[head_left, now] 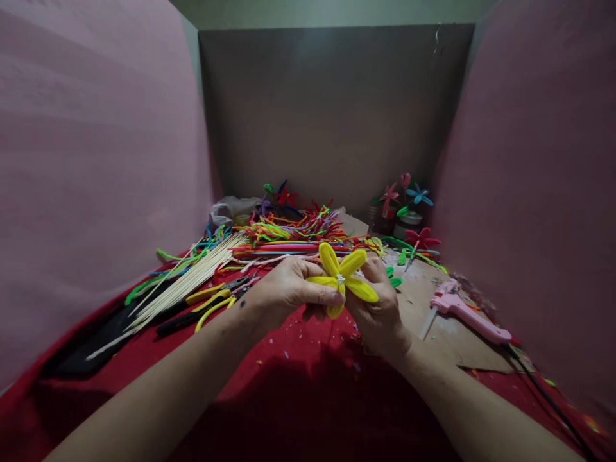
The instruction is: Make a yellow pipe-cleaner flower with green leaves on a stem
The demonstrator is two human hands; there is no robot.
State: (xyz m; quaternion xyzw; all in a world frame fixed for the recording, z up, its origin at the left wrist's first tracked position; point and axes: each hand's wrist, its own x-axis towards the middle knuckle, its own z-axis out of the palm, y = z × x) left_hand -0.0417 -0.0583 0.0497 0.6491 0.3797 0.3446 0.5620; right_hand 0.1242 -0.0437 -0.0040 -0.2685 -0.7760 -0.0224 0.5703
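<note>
A yellow pipe-cleaner flower (355, 262) with several looped petals and a small white centre is held up between my two hands, above the red cloth. My left hand (293, 289) pinches a petal, its thumb lying close to the white centre. Behind the flower on the other side, my right hand (382, 311) is closed at the petals' base; its fingertips are partly hidden by the yellow loops. A green leaf-like piece (394, 277) shows just past my right hand, and I cannot tell whether the hand holds it.
Yellow-handled pliers (212, 301) and thin wooden sticks (192, 282) lie at left on a black tray (77, 359). Colourful pipe cleaners (293, 228) heap at the back. A pink glue gun (474, 314) rests on cardboard (447, 346) at right, its cord trailing forward. Finished flowers (418, 194) stand behind.
</note>
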